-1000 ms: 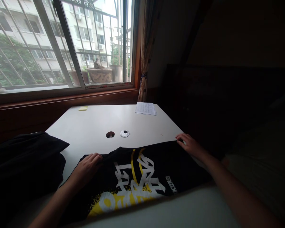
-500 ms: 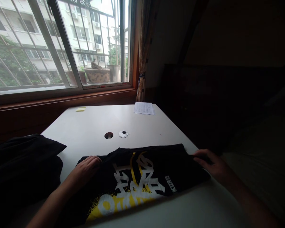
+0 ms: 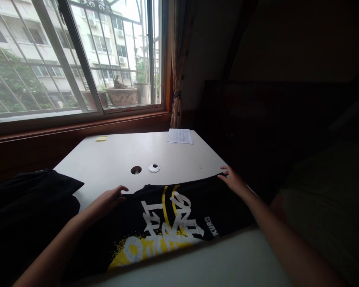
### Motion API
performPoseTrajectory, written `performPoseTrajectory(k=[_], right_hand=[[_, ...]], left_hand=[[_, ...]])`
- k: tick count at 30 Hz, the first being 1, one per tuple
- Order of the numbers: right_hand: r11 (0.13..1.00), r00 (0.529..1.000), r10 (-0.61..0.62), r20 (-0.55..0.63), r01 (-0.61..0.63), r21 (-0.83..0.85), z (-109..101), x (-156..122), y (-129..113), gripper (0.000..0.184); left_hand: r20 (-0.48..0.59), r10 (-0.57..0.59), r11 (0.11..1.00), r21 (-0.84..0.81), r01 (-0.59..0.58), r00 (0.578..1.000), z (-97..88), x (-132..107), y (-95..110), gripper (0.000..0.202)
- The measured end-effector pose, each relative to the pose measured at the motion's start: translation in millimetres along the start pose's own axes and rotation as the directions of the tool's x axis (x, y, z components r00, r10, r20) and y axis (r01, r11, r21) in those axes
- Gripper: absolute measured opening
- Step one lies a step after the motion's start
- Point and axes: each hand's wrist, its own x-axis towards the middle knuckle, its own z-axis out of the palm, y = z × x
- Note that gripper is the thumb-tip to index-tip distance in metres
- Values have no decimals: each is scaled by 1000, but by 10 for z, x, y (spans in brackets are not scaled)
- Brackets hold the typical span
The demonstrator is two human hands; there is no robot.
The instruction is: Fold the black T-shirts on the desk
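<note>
A black T-shirt [image 3: 194, 211] with white lettering and yellow print lies folded lengthwise across the near part of the white table. At its far edge on the left, my left hand [image 3: 115, 195] has its fingers curled and pinches the cloth. My right hand [image 3: 233, 181] grips the far right corner of the shirt between thumb and fingers. The shirt's left end is dark and partly hidden behind my left forearm.
A heap of dark cloth [image 3: 32, 195] lies on the table's left side. Farther back on the white table [image 3: 131, 149] are a cable hole [image 3: 136, 170], a round cover [image 3: 154, 168], a yellow sticky note [image 3: 101, 138] and papers [image 3: 180, 136]. A window stands behind.
My right hand has moved left and away from me, from the shirt's right end to its far right corner. My left hand has shifted slightly, its fingers lifting a little.
</note>
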Motion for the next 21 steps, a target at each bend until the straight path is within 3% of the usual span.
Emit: performPoseTrajectory(k=[3,6,10,13,16,18,21], right_hand=[[1000,999,21,37,-22,16,25,28,14,68],[982,992,33,121,-54,180,-56,-16,68,84],[938,975,73,208,-138,317,-263,-196,134,95],[908,947,146,288,-244,341,-418,-375,129,88],[890,927,171,335,-291,352,-502,-496,110,83],[901,931,152,333,-269,341,-509,-528,110,88],[945,962,53,268,-135,296,-478,-545,109,90]], left_hand=[[-28,17,997,80,-15,999,-1,-21,11,44],[-115,98,976,207,-73,988,28,-23,95,44],[-213,282,920,338,-200,936,161,94,435,38],[-153,420,866,362,-345,894,366,276,736,37],[-71,490,812,401,-425,869,635,492,894,42],[-43,478,796,444,-412,877,808,613,902,46],[-33,456,772,512,-377,889,987,714,841,51]])
